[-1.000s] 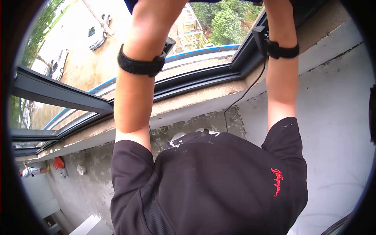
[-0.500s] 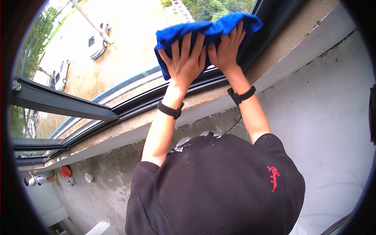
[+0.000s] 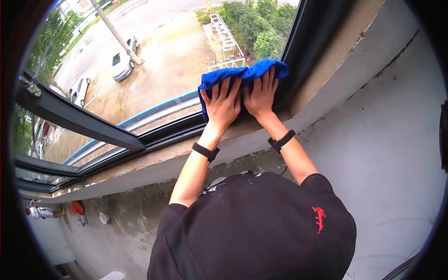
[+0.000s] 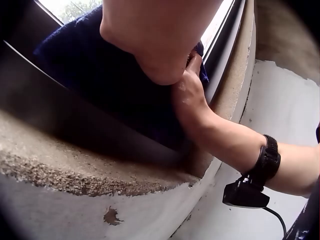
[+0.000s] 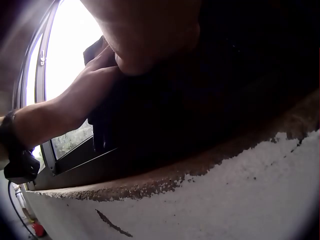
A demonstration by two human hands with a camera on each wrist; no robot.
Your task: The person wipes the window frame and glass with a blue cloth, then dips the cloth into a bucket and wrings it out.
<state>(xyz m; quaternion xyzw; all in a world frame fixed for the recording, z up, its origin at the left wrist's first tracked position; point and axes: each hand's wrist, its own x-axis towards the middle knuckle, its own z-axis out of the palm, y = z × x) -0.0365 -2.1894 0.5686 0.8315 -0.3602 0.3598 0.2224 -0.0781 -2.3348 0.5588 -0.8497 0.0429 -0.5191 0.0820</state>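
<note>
A blue cloth (image 3: pixel 240 73) lies spread against the lower part of the window pane (image 3: pixel 177 46), reaching down to the dark frame. My left hand (image 3: pixel 223 106) presses on it with fingers straight and spread. Close beside it, my right hand (image 3: pixel 260 97) rests on the cloth's right half, fingers straight and pointing up the pane. In the left wrist view the cloth (image 4: pixel 85 55) looks dark blue behind my left hand's heel, with the right hand (image 4: pixel 187 95) beyond. The right wrist view is dark, and the fingertips are hidden there.
A dark window frame (image 3: pixel 177 129) runs along a rough sill (image 3: pixel 126 164), with a mullion (image 3: pixel 79 119) at left. A grey wall (image 3: pixel 373 140) stands at right. Far left, another person (image 3: pixel 42 212) is near a red bag (image 3: pixel 77 207) and a white bucket (image 3: pixel 103 217). Parked cars show outside.
Both hands were stretched up beyond the top of the view a second ago. They have come down the pane with the blue cloth, towards the lower frame.
</note>
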